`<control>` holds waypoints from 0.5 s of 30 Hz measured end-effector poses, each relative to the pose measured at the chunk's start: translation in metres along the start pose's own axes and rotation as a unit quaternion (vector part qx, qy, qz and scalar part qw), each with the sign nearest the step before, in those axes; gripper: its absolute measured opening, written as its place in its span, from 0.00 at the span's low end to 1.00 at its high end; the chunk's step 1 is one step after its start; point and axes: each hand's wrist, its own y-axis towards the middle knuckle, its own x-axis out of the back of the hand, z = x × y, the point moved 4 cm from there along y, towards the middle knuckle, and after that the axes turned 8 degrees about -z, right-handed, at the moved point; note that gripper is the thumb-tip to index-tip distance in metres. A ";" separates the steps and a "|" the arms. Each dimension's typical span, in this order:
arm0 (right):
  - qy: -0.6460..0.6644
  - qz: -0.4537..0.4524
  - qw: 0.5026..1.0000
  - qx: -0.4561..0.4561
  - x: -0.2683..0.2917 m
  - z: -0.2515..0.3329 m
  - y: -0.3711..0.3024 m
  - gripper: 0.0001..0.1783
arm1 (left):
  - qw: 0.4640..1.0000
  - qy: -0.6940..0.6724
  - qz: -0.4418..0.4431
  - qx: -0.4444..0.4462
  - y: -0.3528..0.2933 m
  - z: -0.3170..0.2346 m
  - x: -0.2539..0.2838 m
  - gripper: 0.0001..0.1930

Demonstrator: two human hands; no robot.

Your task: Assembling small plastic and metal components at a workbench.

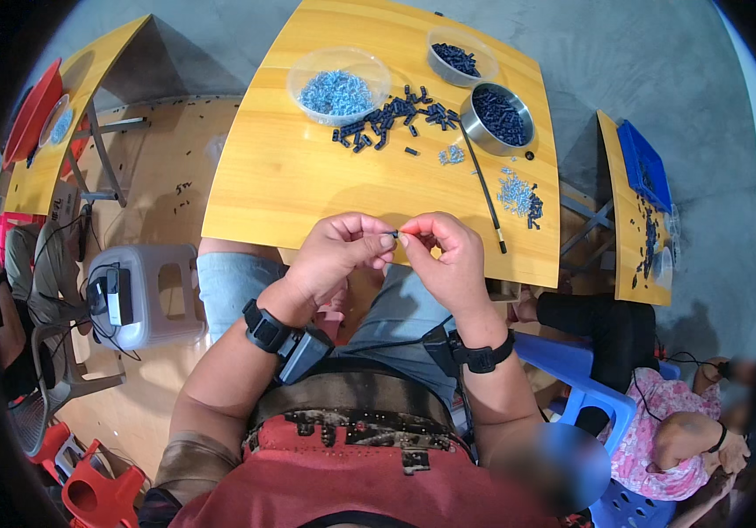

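Observation:
Above the table's near edge, my left hand (pixel 343 253) and my right hand (pixel 445 257) meet fingertip to fingertip. Between them they pinch a small black piece (pixel 394 234), mostly covered by the fingers. Beyond the hands, loose black cylindrical pieces (pixel 387 118) lie scattered on the yellow table (pixel 281 189). A clear plastic bowl (pixel 297 99) of small light-blue parts stands behind them on the left. To the right, a metal bowl (pixel 525 132) is filled with black pieces. Small pale parts (pixel 515 192) lie near the right edge, some black ones beside them.
A thin black rod (pixel 481 183) lies between my right hand and the pale parts. At the far edge stands a clear tub (pixel 436 65) of black pieces. A grey plastic stool (pixel 156 299) is on my left; a person in a pink patterned top (pixel 664 422) sits at right.

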 end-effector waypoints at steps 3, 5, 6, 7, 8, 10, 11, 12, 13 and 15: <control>-0.017 0.008 1.000 0.004 0.001 0.000 0.001 0.04 | 0.999 0.051 0.004 -0.004 0.000 0.001 -0.001 0.07; -0.030 0.020 0.999 0.000 0.003 0.000 0.003 0.04 | 0.998 0.067 0.004 -0.008 0.000 0.000 -0.002 0.07; -0.044 0.032 0.999 -0.004 0.003 0.000 0.003 0.04 | 0.995 0.096 0.006 -0.010 0.000 -0.001 -0.002 0.07; -0.044 0.033 0.998 -0.004 0.004 0.000 0.003 0.04 | 0.992 0.125 0.007 -0.012 0.000 -0.002 -0.002 0.08; -0.049 0.036 0.998 0.004 0.004 0.000 0.004 0.05 | 0.992 0.124 0.006 -0.012 0.000 -0.002 -0.003 0.08; -0.055 0.041 0.998 0.015 0.003 -0.001 0.005 0.05 | 0.992 0.124 0.000 -0.010 -0.001 -0.004 -0.004 0.08; -0.058 0.036 0.997 0.027 0.003 -0.003 0.005 0.05 | 0.992 0.124 -0.002 -0.014 0.000 -0.003 -0.003 0.08; -0.061 0.031 0.997 0.039 0.003 -0.002 0.004 0.05 | 0.995 0.094 0.002 -0.014 0.001 0.000 -0.003 0.08; -0.061 0.031 0.997 0.044 0.002 0.000 0.003 0.05 | 0.998 0.065 0.007 -0.015 0.003 0.002 -0.003 0.08; -0.039 0.009 0.999 0.020 0.002 0.001 0.002 0.07 | 0.999 0.048 0.005 -0.012 0.005 0.004 -0.002 0.07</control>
